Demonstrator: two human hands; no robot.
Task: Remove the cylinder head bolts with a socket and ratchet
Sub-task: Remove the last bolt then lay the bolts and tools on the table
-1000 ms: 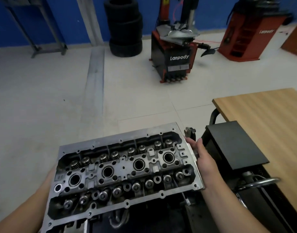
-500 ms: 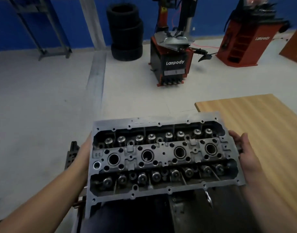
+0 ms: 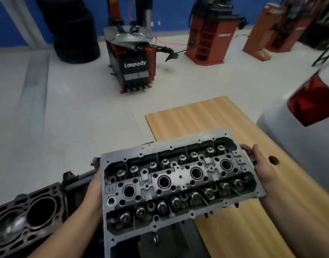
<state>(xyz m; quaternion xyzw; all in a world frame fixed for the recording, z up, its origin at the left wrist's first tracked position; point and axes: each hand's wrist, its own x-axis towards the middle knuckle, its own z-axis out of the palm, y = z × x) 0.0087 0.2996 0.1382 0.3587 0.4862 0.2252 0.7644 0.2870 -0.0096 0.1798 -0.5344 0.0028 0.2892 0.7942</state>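
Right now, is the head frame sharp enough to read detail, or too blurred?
Head view: the grey metal cylinder head held in both hands is fairly sharp; the red tail light at right and the dark engine block at lower left are smeared; wide-angle bending shows at the edges.

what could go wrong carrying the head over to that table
1. The cylinder head hangs in the air, held only at its two ends by the left hand and right hand; a slip could drop it.
2. Its right end is already over the wooden table, so a careless set-down could trap the right fingers wrapped around that edge.
3. The open engine block sits close on the left; a swing could knock it.
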